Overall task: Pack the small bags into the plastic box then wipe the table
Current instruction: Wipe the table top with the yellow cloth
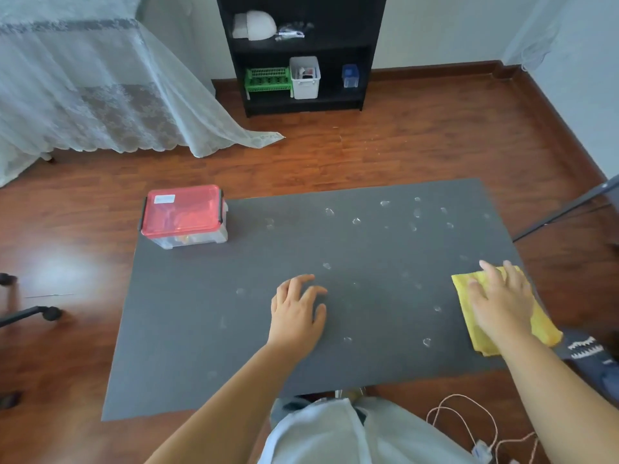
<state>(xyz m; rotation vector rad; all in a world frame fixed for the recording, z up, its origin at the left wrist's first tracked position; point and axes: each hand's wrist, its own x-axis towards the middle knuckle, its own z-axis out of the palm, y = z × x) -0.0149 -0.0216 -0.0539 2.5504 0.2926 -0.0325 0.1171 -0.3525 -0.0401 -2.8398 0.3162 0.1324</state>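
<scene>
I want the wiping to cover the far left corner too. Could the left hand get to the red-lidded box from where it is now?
Probably yes. The left hand rests flat mid-table, and only bare grey table with smudges lies between it and the red-lidded plastic box at the far left corner. Nothing blocks the way, though it looks like a long stretch.

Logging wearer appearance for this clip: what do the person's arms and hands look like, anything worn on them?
Both forearms are bare up to the frame edge, with no sleeves in view. The left hand and right hand wear no gloves, and no rings, watch or wristband can be seen. No markings or cables on them.
</scene>
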